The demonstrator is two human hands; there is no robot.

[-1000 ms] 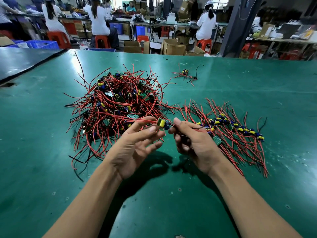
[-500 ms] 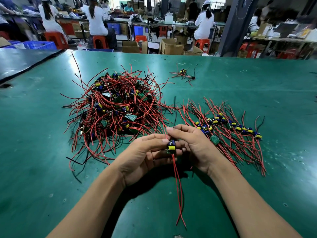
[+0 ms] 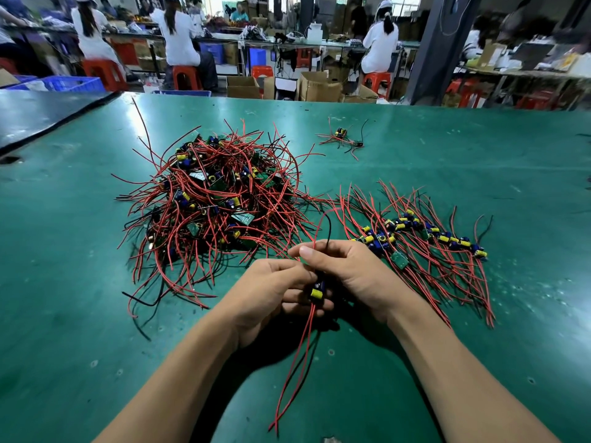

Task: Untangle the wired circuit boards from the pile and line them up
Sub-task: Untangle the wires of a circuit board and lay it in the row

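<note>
Green counter [image 3: 80, 298] bears the tangled pile [image 3: 211, 203]; left hand [image 3: 271, 294] grips one circuit board [image 3: 317, 290], right hand [image 3: 358, 273] fingers [image 3: 332, 246] pinch its wires [image 3: 311, 314].

A single wide-angle view, worn on the person's head, looks forward and down across the green table [image 3: 80, 314] — close over both forearms, so the left hand [image 3: 271, 292] and right hand [image 3: 358, 276], holding a wired circuit board [image 3: 317, 290], sit near mid-frame. It faces the workshop benches [image 3: 319, 42] well beyond the table's far edge, along the frame's top.
</note>
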